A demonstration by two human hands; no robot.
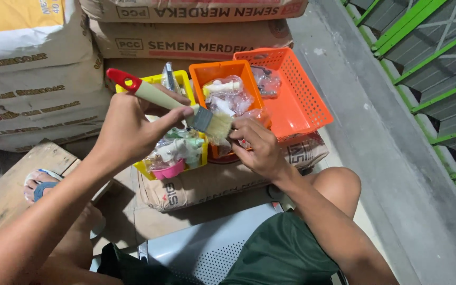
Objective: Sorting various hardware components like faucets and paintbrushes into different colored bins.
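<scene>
Both hands on paintbrush

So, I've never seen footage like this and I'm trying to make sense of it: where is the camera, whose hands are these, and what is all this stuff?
There is one picture, from a camera worn on a person's head, looking down at their own two bare hands. The left hand grips a paintbrush with a pale wooden handle, red end and light bristles. The right hand touches the bristle tip. Below sit a yellow plastic bin and an orange plastic bin filled with small bagged parts, and an orange mesh basket. These rest on brown paper sacks, with more stacked behind. The person sits in green shorts.
</scene>
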